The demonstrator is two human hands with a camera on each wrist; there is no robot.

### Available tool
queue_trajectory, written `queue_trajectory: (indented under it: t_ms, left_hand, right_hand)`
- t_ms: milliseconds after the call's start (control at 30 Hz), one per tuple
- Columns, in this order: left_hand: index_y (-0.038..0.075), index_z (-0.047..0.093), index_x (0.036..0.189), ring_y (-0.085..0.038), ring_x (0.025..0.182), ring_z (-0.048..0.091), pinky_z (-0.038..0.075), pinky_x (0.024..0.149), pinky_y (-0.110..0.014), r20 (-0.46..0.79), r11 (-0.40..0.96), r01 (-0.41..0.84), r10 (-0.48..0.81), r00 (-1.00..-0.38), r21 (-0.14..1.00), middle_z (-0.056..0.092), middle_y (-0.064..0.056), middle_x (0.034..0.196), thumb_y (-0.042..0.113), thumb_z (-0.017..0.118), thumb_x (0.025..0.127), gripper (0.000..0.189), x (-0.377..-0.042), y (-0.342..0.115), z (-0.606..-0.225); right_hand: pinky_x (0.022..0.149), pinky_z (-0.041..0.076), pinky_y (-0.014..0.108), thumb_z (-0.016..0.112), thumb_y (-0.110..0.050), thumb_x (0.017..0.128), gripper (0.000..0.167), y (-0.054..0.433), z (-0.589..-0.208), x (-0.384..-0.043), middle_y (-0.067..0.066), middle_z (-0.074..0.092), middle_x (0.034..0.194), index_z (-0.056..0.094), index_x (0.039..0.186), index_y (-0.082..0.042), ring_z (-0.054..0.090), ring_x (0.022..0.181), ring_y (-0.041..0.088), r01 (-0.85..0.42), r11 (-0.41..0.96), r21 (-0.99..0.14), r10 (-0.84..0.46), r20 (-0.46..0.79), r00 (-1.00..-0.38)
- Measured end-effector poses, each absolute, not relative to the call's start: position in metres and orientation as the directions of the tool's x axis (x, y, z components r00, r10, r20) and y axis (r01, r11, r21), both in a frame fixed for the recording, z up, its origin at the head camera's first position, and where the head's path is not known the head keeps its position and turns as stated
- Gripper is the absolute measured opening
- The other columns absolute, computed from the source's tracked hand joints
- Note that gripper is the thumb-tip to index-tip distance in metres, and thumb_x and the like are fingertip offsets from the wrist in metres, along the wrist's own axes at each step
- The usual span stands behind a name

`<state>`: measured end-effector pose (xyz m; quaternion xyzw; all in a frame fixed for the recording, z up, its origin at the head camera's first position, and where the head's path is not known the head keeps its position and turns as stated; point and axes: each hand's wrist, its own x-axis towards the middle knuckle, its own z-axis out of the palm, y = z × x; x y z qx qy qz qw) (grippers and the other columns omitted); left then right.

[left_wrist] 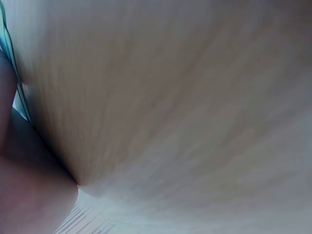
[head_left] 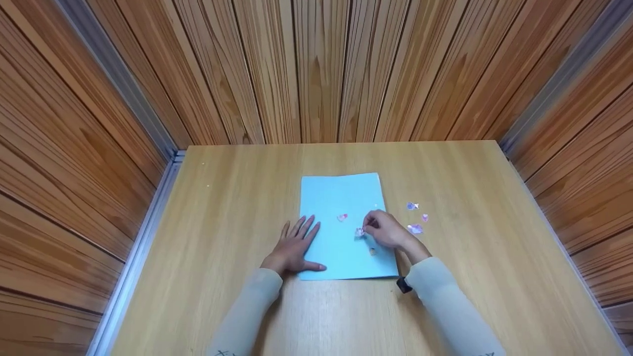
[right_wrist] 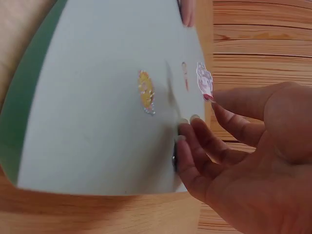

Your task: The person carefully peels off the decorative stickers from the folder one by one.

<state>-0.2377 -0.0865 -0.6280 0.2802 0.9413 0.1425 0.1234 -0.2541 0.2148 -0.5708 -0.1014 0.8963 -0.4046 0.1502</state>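
Note:
A light blue booklet (head_left: 326,198) lies on the table in the head view. My right hand (head_left: 388,231) is over its right half, thumb and forefinger pinching a small sticker (head_left: 359,232) by its edge. In the right wrist view that sticker (right_wrist: 204,80) has a white border and a pinkish figure, held up off the cover. A yellowish sticker (right_wrist: 146,91) and a pink one (head_left: 342,217) lie on the cover. With fingers spread, my left hand (head_left: 295,247) rests at the booklet's left edge, thumb on the cover.
Several small purple and pink stickers (head_left: 415,229) lie on the wooden table (head_left: 237,198) to the right of the booklet. Wood-plank walls (head_left: 316,74) rise behind and on both sides. A dark object (head_left: 404,285) sits at my right cuff.

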Motion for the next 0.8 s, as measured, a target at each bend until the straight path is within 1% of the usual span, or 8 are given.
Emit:
queue_trajectory:
  t_ms: [133, 200, 333, 467, 700, 800]
  left_hand:
    - [0.02, 0.012, 0.166, -0.032, 0.159, 0.0, 0.0, 0.124, -0.063, -0.151, 0.8, 0.49, 0.563, -0.812, 0.347, 0.003, -0.005, 0.173, 0.078, 0.063, 0.082, 0.114, -0.237, -0.086, -0.629]
    - [0.021, 0.012, 0.166, -0.033, 0.159, 0.0, 0.0, 0.123, -0.063, -0.146, 0.797, 0.492, 0.566, -0.812, 0.35, 0.003, -0.005, 0.173, 0.077, 0.064, 0.082, 0.114, -0.237, -0.086, -0.629]
    - [0.019, 0.013, 0.166, -0.033, 0.159, 0.0, 0.0, 0.123, -0.064, -0.142, 0.797, 0.488, 0.563, -0.814, 0.357, 0.004, -0.006, 0.173, 0.075, 0.067, 0.082, 0.115, -0.238, -0.086, -0.628]
    - [0.017, 0.014, 0.166, -0.034, 0.159, 0.0, -0.001, 0.123, -0.064, -0.15, 0.8, 0.481, 0.558, -0.816, 0.358, 0.004, -0.008, 0.173, 0.074, 0.068, 0.082, 0.115, -0.238, -0.087, -0.629]
    - [0.019, 0.012, 0.166, -0.033, 0.159, -0.001, -0.001, 0.123, -0.065, -0.169, 0.801, 0.471, 0.557, -0.813, 0.37, 0.003, -0.006, 0.173, 0.075, 0.067, 0.082, 0.115, -0.237, -0.086, -0.631]
    - [0.019, 0.013, 0.166, -0.033, 0.159, -0.001, -0.002, 0.123, -0.064, -0.158, 0.796, 0.47, 0.557, -0.815, 0.381, 0.003, -0.006, 0.173, 0.073, 0.068, 0.082, 0.115, -0.238, -0.086, -0.629]
  right_hand:
    - [0.085, 0.052, 0.04, 0.059, -0.012, 0.104, 0.007, 0.22, -0.559, -0.24, 0.008, 0.061, 0.114, 0.063, 0.109, -0.009, 0.061, 0.106, 0.027, -0.07, 0.651, -0.756, -0.312, -0.182, -0.932]
    - [0.084, 0.053, 0.04, 0.06, -0.013, 0.103, 0.009, 0.225, -0.553, -0.234, 0.009, 0.061, 0.115, 0.063, 0.111, -0.008, 0.061, 0.108, 0.029, -0.089, 0.648, -0.757, -0.319, -0.163, -0.934]
    - [0.082, 0.053, 0.038, 0.061, -0.011, 0.102, 0.01, 0.235, -0.54, -0.223, 0.009, 0.062, 0.113, 0.064, 0.11, -0.005, 0.061, 0.109, 0.032, -0.147, 0.631, -0.762, -0.347, -0.108, -0.932]
    - [0.08, 0.053, 0.034, 0.062, -0.009, 0.101, 0.008, 0.244, -0.534, -0.212, 0.009, 0.061, 0.11, 0.064, 0.108, -0.004, 0.061, 0.106, 0.031, -0.185, 0.619, -0.764, -0.364, -0.07, -0.929]
    - [0.079, 0.053, 0.031, 0.064, -0.011, 0.101, 0.006, 0.265, -0.535, -0.187, 0.006, 0.062, 0.108, 0.064, 0.105, -0.007, 0.061, 0.104, 0.026, -0.155, 0.622, -0.767, -0.331, -0.078, -0.94]
    - [0.075, 0.054, 0.03, 0.066, -0.013, 0.1, 0.006, 0.272, -0.537, -0.177, 0.006, 0.063, 0.106, 0.064, 0.104, -0.008, 0.062, 0.1, 0.026, -0.144, 0.623, -0.768, -0.323, -0.085, -0.943]
